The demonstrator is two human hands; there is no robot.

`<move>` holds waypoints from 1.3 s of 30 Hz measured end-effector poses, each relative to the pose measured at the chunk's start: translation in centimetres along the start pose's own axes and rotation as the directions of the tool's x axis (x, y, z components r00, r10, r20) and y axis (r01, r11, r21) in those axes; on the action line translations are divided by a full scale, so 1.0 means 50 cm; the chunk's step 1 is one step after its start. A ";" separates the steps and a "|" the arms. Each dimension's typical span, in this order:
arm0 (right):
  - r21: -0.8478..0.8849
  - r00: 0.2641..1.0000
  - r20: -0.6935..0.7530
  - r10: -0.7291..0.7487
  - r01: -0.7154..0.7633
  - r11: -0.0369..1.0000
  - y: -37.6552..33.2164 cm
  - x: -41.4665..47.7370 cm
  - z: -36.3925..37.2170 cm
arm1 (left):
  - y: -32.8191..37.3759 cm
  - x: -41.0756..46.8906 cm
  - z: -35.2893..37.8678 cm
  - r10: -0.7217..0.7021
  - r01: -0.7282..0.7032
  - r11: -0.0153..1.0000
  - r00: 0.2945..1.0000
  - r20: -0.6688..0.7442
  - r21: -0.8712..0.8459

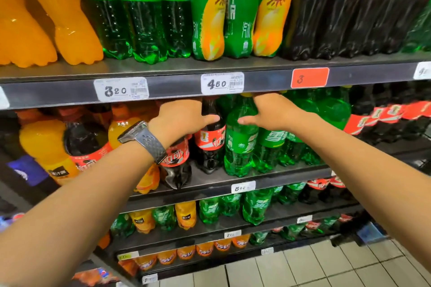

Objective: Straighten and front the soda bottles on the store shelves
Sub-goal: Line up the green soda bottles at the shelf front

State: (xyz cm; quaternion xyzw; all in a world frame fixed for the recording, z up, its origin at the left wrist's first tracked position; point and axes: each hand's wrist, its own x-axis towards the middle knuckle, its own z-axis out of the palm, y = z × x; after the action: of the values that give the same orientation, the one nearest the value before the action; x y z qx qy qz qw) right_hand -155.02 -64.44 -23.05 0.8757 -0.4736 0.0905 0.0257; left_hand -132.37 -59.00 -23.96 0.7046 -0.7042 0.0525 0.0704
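Under "460" tag (222, 83): cola (210, 140), green bottle (240, 147)

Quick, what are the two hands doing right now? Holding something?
Left hand: grips the cola bottle near its neck.
Right hand: grips the green soda bottle near its neck.

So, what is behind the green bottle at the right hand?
Only a strip of green shows beside the neck of the green bottle, probably another bottle. The right hand and the shelf edge hide the rest.
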 end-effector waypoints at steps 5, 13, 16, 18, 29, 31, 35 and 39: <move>-0.076 0.996 0.079 -0.045 0.051 0.996 0.027 0.021 0.001 | 0.054 0.036 0.000 -0.124 0.121 0.992 0.970 0.209 0.028; 0.057 0.987 0.150 -0.051 0.043 0.997 0.035 0.042 0.009 | 0.094 0.067 0.026 -0.346 0.363 0.932 0.889 0.299 -0.002; 0.058 0.987 0.156 -0.031 0.022 0.998 0.037 0.045 0.013 | 0.083 0.065 0.016 -0.360 0.382 0.924 0.870 0.338 0.000; 0.050 0.986 0.166 -0.019 0.011 0.999 0.036 0.049 0.013 | 0.078 0.062 0.006 -0.354 0.387 0.922 0.860 0.368 -0.019; 0.047 0.995 0.092 0.034 -0.038 0.998 0.023 0.046 0.026 | 0.049 0.054 0.001 -0.282 0.344 0.937 0.849 0.447 -0.064; 0.051 0.995 0.096 0.033 -0.038 0.998 0.023 0.046 0.026 | 0.043 0.056 0.001 -0.266 0.351 0.931 0.841 0.471 -0.101; 0.063 0.993 0.114 0.036 -0.043 0.997 0.024 0.047 0.029 | 0.037 0.056 0.000 -0.248 0.369 0.916 0.831 0.497 -0.159; 0.048 0.995 0.101 0.018 -0.023 0.999 0.025 0.044 0.027 | 0.032 0.054 -0.005 -0.193 0.375 0.894 0.816 0.545 -0.245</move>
State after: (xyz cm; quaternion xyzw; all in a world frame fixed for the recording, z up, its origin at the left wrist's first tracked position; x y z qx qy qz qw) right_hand -154.69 -67.12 -24.03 0.8746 -0.4810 0.0581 -0.0206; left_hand -133.96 -61.62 -23.20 0.7685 -0.5807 -0.2683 0.0108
